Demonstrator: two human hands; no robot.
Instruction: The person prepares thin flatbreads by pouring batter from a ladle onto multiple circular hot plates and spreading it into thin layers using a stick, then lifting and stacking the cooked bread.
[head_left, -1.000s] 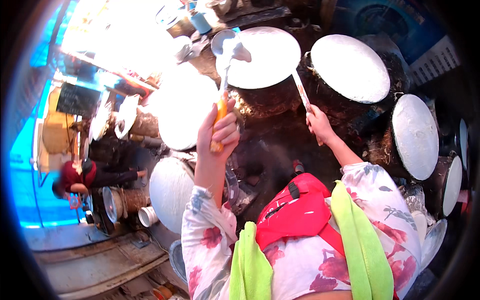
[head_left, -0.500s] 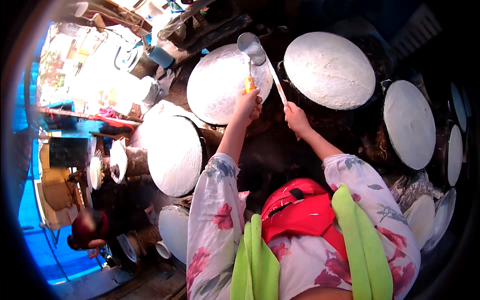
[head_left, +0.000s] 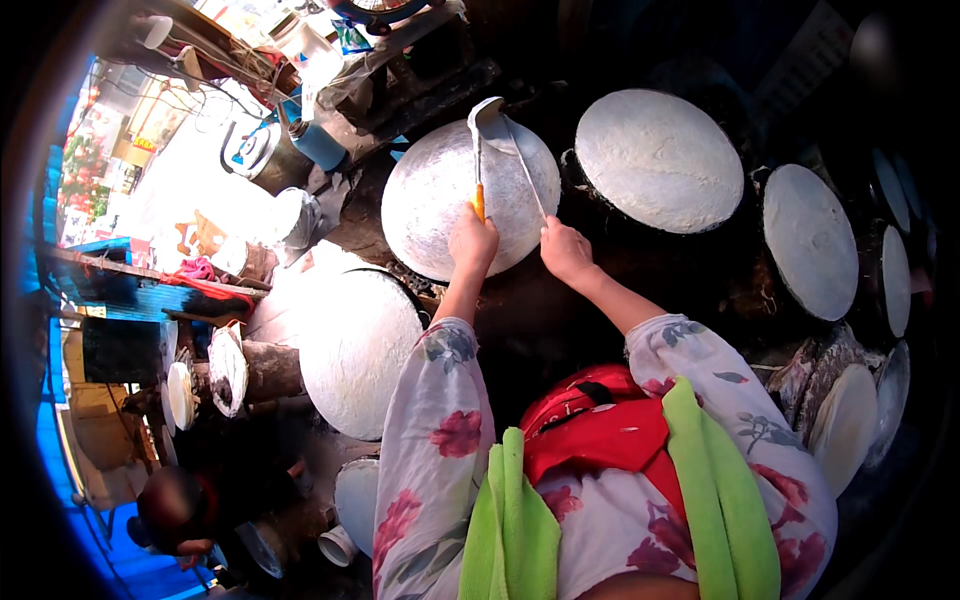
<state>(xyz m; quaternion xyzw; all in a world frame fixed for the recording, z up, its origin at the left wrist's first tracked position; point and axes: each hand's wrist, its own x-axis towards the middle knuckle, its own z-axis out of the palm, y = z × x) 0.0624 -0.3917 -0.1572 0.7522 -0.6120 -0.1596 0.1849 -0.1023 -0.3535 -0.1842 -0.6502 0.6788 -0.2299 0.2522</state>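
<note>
My left hand (head_left: 473,243) is closed around the orange grip of a long metal ladle (head_left: 478,155). The ladle's bowl is tipped on its side over the far part of a round griddle (head_left: 425,200), whose surface is speckled white. My right hand (head_left: 566,250) pinches the end of a thin, flat stick (head_left: 527,172). The stick's far tip reaches up beside the ladle's bowl, where pale batter (head_left: 498,130) shows. Whether the stick touches the bowl or the griddle I cannot tell.
More round griddles covered in white stand around: one (head_left: 660,160) to the right, another (head_left: 810,240) farther right, and a bright one (head_left: 360,350) at left. Stacked pale discs (head_left: 845,425) lean at the right. A blue bottle (head_left: 318,145) stands behind. Another person (head_left: 175,505) is at lower left.
The ladle's bowl has turned from facing up to tipped on its side. The stick's tip has moved with it, and the whole view has shifted slightly.
</note>
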